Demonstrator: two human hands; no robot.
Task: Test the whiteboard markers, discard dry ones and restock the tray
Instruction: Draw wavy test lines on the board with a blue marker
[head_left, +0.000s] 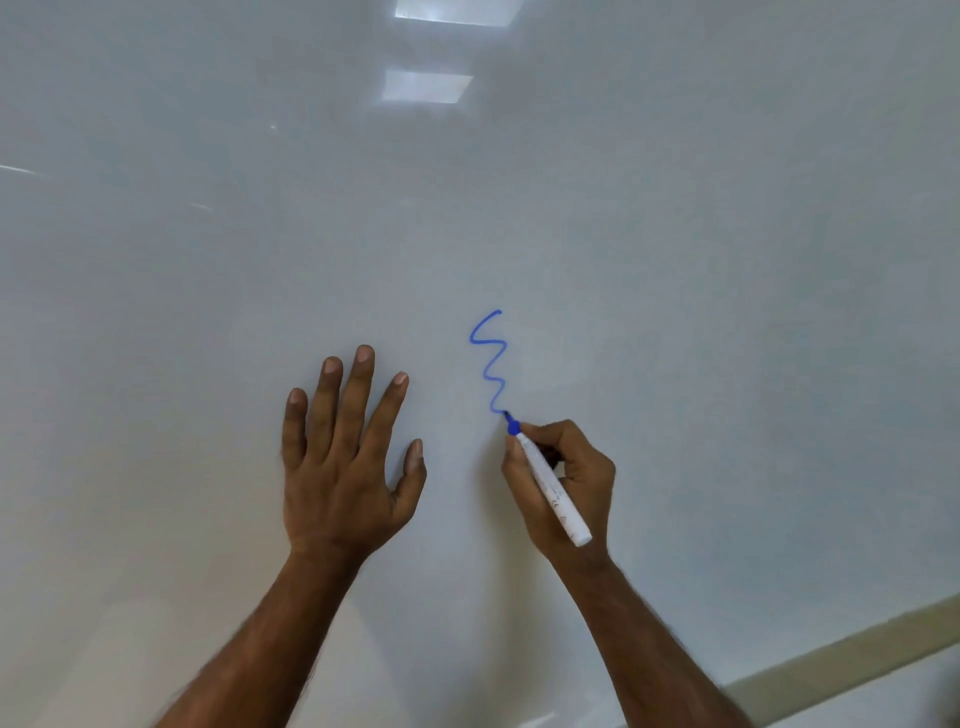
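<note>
A white whiteboard (675, 260) fills almost the whole head view. My right hand (563, 483) grips an uncapped blue whiteboard marker (553, 488) with a white barrel, its tip touching the board. A solid blue squiggle (493, 364) runs down the board and ends at the marker tip. My left hand (345, 457) lies flat on the board to the left of the squiggle, fingers straight and spread, holding nothing. No tray or other markers are in view.
The board's pale frame edge (857, 654) crosses the bottom right corner. Ceiling lights reflect (426, 85) near the top of the board.
</note>
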